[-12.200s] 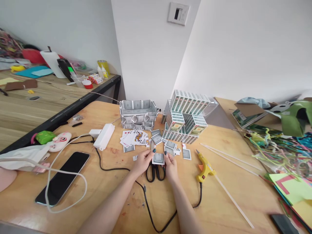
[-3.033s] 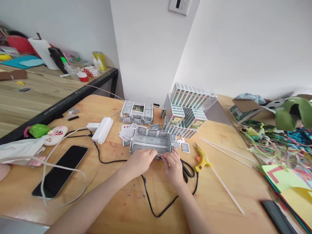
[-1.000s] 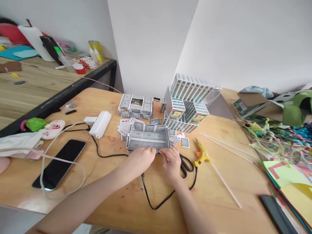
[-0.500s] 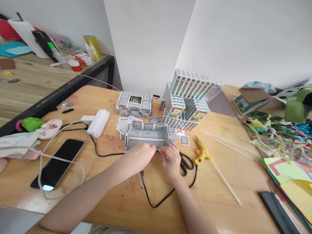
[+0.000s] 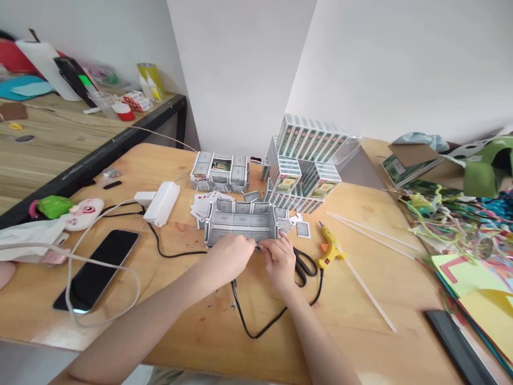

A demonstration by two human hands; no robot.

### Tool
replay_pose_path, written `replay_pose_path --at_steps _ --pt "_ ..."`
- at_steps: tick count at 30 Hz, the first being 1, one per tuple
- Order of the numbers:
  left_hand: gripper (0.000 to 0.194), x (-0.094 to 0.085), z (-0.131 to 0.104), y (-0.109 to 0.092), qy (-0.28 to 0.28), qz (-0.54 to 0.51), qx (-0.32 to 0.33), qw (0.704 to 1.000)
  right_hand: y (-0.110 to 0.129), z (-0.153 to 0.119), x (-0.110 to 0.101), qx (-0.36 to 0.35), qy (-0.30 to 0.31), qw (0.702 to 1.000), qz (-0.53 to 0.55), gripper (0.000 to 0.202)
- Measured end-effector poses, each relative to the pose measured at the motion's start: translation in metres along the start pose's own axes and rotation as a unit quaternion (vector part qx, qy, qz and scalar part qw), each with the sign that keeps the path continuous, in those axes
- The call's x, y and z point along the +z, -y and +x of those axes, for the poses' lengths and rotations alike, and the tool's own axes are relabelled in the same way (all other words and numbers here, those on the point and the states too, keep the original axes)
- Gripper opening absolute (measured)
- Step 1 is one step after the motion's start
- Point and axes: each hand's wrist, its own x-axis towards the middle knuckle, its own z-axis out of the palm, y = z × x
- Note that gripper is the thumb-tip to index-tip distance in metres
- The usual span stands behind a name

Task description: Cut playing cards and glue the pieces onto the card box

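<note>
An open-topped box built of grey-backed playing cards (image 5: 240, 219) sits on the table before me. My left hand (image 5: 233, 255) is closed at its front edge, its knuckles covering part of the near wall. At the front right corner, my right hand (image 5: 279, 259) pinches the same edge with thumb and fingers. Both sets of fingertips nearly meet, and what lies exactly between them is hidden. Loose playing cards (image 5: 208, 202) lie behind the box. Scissors with black handles (image 5: 305, 266) rest just right of my right hand, beside a yellow glue gun (image 5: 331, 247).
Behind stand a second card-covered box (image 5: 220, 171) and a stack of card packs (image 5: 306, 160). Clear glue sticks (image 5: 372, 235) lie right. A phone (image 5: 98, 270), a white power strip (image 5: 162, 203) and cables are left. A black cord (image 5: 256, 337) loops in front of my hands.
The view has shifted slightly. Both hands stay at the front edge of the card box, with hardly any visible movement.
</note>
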Motion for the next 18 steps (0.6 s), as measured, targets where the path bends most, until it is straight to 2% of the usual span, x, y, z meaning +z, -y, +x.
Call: replay_pose_path --at_steps 12,18 --pt "0.026 0.014 0.0 -0.009 -0.028 -0.008 -0.075 0.997 0.0 0.0 0.0 -0.005 0.002 1.0 -0.003 0.018" --pt "0.026 0.015 -0.001 -0.008 -0.026 -0.007 -0.065 0.997 -0.001 0.0 -0.001 -0.004 0.021 1.0 0.002 0.023"
